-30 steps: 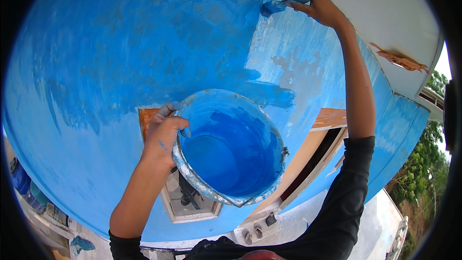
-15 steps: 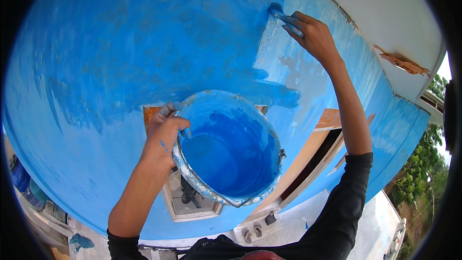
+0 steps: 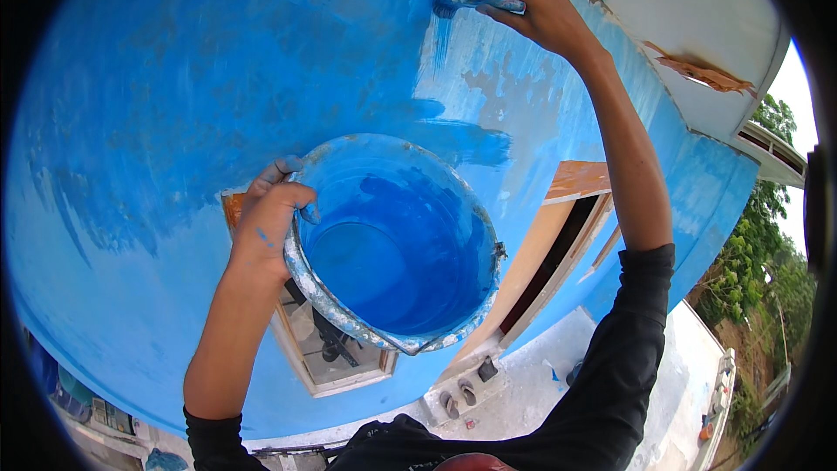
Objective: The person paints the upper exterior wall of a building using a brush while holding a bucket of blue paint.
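My left hand (image 3: 275, 214) grips the paint-smeared rim of a bucket (image 3: 397, 244), thumb over the edge. Blue paint coats the inside of the bucket, and its wire handle hangs down along the near rim. Up at the right, my right hand (image 3: 549, 17) is closed around the handle of a paintbrush (image 3: 479, 4). The blue bristles touch the wall (image 3: 261, 70) where the darker blue meets a paler, patchy area. Short fresh blue streaks run below the bristles. Blue paint marks the left hand's fingers and wrist.
Behind the bucket is a framed window (image 3: 340, 358). A doorway (image 3: 545, 270) stands to its right, with a pair of slippers (image 3: 458, 401) on the step below. The pale roof overhang (image 3: 697, 9) borders the wall at upper right. Trees (image 3: 750, 244) grow beyond.
The brush has moved left and a little up against the wall, turning more level, and new blue streaks show under it. The bucket and left hand sit slightly farther left and higher in view.
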Action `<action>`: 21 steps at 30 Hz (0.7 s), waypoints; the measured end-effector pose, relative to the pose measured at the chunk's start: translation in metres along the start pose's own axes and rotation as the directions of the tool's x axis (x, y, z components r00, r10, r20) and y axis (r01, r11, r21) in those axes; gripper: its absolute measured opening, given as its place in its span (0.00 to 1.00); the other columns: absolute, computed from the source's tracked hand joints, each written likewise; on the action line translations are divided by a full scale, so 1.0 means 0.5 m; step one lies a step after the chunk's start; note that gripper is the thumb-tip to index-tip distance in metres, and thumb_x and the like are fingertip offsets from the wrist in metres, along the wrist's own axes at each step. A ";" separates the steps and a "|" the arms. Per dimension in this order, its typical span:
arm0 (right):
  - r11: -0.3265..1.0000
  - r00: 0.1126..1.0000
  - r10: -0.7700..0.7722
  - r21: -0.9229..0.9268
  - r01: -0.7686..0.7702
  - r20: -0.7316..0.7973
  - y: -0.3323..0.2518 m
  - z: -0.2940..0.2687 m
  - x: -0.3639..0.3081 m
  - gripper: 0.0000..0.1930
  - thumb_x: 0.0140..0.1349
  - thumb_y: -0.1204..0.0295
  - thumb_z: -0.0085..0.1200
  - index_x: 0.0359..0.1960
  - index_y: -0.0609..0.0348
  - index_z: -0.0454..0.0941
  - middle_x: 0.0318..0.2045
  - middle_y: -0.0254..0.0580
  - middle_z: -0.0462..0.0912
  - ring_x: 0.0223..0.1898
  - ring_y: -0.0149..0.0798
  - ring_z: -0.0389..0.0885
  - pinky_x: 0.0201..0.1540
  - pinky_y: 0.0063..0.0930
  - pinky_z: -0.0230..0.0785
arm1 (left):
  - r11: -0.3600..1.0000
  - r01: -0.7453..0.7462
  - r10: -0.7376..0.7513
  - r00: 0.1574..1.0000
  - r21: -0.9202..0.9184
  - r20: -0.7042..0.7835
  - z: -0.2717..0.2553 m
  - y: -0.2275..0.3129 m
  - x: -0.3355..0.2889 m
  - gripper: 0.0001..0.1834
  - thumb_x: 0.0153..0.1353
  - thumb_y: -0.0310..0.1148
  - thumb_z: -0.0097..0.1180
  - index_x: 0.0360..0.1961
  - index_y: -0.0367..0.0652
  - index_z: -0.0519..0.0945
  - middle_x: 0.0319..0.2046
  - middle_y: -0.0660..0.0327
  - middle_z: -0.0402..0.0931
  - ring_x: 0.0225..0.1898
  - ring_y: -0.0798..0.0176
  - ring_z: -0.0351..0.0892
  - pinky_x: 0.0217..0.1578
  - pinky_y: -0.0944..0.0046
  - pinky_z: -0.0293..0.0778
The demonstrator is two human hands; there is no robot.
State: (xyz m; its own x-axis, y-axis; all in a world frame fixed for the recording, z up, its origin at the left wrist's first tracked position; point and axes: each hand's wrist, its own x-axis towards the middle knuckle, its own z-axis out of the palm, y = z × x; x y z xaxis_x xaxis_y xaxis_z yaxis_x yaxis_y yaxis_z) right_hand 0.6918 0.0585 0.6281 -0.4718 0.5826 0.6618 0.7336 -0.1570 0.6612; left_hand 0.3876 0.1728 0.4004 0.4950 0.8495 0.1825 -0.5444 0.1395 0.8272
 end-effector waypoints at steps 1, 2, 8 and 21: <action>0.998 0.997 0.006 -0.070 -0.011 -0.074 0.041 0.001 0.017 0.14 0.67 0.59 0.57 0.46 0.52 0.85 0.43 0.41 0.87 0.37 0.44 0.86 0.41 0.34 0.79 | 1.000 0.004 -0.004 1.000 0.005 0.003 0.002 -0.002 -0.001 0.19 0.45 0.13 0.50 0.38 0.44 0.75 0.19 0.60 0.74 0.16 0.68 0.74 0.14 0.69 0.72; 0.991 0.989 0.004 -0.135 -0.023 -0.146 0.068 0.001 0.032 0.15 0.67 0.58 0.57 0.47 0.52 0.85 0.43 0.41 0.87 0.37 0.44 0.86 0.41 0.34 0.79 | 1.000 0.009 -0.009 1.000 0.007 0.001 0.004 -0.005 0.000 0.19 0.45 0.14 0.50 0.38 0.44 0.75 0.20 0.60 0.74 0.16 0.68 0.74 0.14 0.69 0.72; 0.995 0.978 -0.041 -0.096 0.022 -0.203 0.037 0.030 0.032 0.12 0.66 0.61 0.58 0.44 0.53 0.86 0.42 0.41 0.86 0.31 0.42 0.86 0.37 0.33 0.79 | 0.999 0.008 -0.006 0.998 0.051 -0.055 -0.003 0.005 -0.007 0.18 0.44 0.14 0.50 0.38 0.44 0.75 0.21 0.61 0.74 0.19 0.68 0.76 0.17 0.67 0.72; 0.948 0.984 -0.021 0.316 -0.037 0.179 -0.129 0.026 -0.135 0.13 0.64 0.58 0.59 0.40 0.51 0.88 0.37 0.37 0.86 0.31 0.39 0.84 0.36 0.34 0.78 | 0.998 -0.034 0.035 0.999 0.056 -0.023 -0.012 0.005 -0.003 0.18 0.42 0.14 0.49 0.38 0.39 0.76 0.28 0.51 0.80 0.21 0.60 0.81 0.21 0.62 0.83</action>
State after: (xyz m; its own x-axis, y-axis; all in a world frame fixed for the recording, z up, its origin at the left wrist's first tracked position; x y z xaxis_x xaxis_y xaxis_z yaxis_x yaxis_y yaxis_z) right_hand 0.6827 0.0396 0.5364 -0.3920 0.7189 0.5741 0.8676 0.0813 0.4906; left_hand 0.3811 0.1749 0.3991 0.4596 0.8656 0.1989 -0.5221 0.0822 0.8489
